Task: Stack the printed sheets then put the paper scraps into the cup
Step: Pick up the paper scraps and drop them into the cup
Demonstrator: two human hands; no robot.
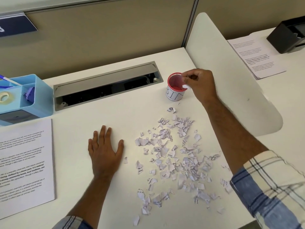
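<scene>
scraps (175, 159) of torn printed paper lie scattered on the near right of the desk (115, 116). right hand (198, 85) hovers at the rim of the red mesh cup (175, 86), far right, fingers pinched together on a few white pieces — placed, by the look of it, so they fall inside. left hand (104, 149) rests flat, fingers spread, just left of the pile, holding nothing; probably a brace. printed sheets (24, 162) sit stacked at the near left edge. open room lies between pile and cup; a white divider (231, 83) closes the right side, a cable tray (105, 85) the far side.
</scene>
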